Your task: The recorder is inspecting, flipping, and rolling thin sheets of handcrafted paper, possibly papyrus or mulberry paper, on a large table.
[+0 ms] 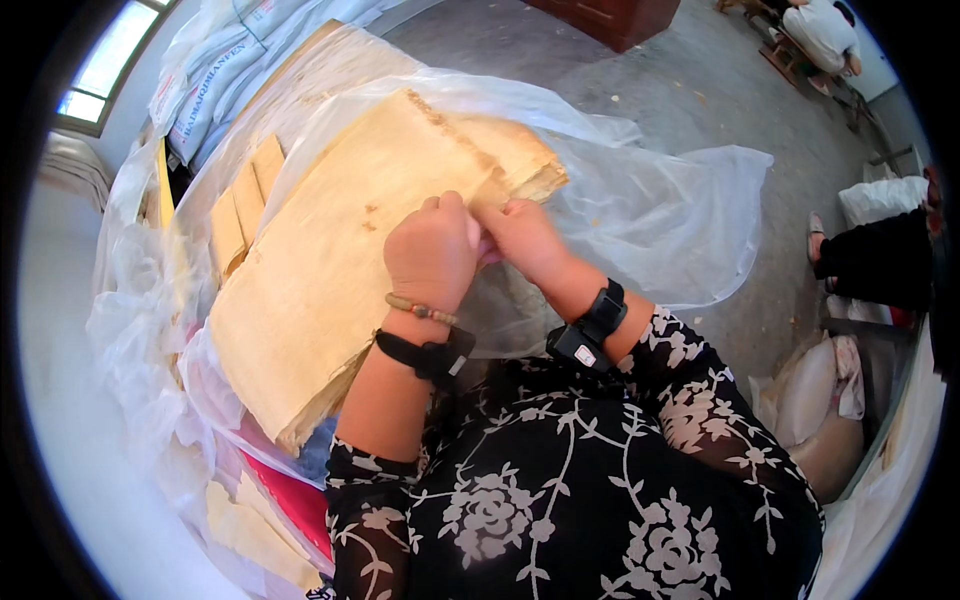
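A thick stack of large, thin tan sheets (pixel 330 247) lies before me on clear plastic sheeting (pixel 645 202). The exact material cannot be told. At the stack's right edge, my left hand (pixel 433 251) is closed in a fist. My right hand (pixel 525 232) meets it there, thumb and fingers pinched on the sheet's edge. The fingertips of both hands are partly hidden. Behind the right hand, a folded bundle of tan sheets (pixel 514 154) rests against the stack. The top sheet has two small brown spots near the left hand.
Smaller folded tan pieces (pixel 247 199) lie left of the stack. Printed white sacks (pixel 217 90) are piled at the back left. A dark red wooden cabinet (pixel 607 19) stands on the concrete floor. One person (pixel 821 34) sits far right; another person's dark-trousered legs (pixel 874 255) are nearer.
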Demonstrator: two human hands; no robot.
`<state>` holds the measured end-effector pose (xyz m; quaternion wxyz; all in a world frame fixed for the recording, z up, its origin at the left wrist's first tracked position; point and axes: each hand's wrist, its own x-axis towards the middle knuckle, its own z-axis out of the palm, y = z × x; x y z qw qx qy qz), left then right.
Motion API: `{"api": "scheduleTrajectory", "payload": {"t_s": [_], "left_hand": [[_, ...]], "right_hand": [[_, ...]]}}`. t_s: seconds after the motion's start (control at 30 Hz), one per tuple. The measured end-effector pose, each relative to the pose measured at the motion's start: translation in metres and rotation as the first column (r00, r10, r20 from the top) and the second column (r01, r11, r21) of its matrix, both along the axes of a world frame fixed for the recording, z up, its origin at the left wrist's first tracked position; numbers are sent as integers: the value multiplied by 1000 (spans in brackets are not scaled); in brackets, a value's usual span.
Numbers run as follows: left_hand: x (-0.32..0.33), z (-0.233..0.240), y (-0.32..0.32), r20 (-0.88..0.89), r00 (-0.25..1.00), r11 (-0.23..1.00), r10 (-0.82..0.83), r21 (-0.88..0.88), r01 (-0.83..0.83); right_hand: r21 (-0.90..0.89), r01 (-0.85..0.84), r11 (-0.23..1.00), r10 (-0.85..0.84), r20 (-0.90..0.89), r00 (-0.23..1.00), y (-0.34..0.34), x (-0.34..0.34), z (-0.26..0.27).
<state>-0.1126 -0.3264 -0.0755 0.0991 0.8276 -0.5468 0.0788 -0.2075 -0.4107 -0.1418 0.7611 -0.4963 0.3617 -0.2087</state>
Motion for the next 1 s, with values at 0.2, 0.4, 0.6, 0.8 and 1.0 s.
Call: {"api": "scheduleTrajectory", "payload": {"t_s": [0.2,0.4,0.6,0.8,1.0], "left_hand": [[11,-3,4,28,997,986,-67,-150,71],[42,33,24,-93,972,859,214,-456,-232],[34,5,35,-103,984,867,146,-466,-178],[46,4,33,-25,998,926,57,-372,-62],[69,25,47,-160,986,837,47,-532,-126]], "right_hand": [[58,-14,998,15,-20,1000,4,3,8],[140,-21,990,26,-35,999,-3,-9,10],[-944,155,291,-411,23,911,19,-5,84],[-945,-84,315,114,-50,992,17,41,82],[-918,-119,379,165,-60,985,25,60,59]]}}
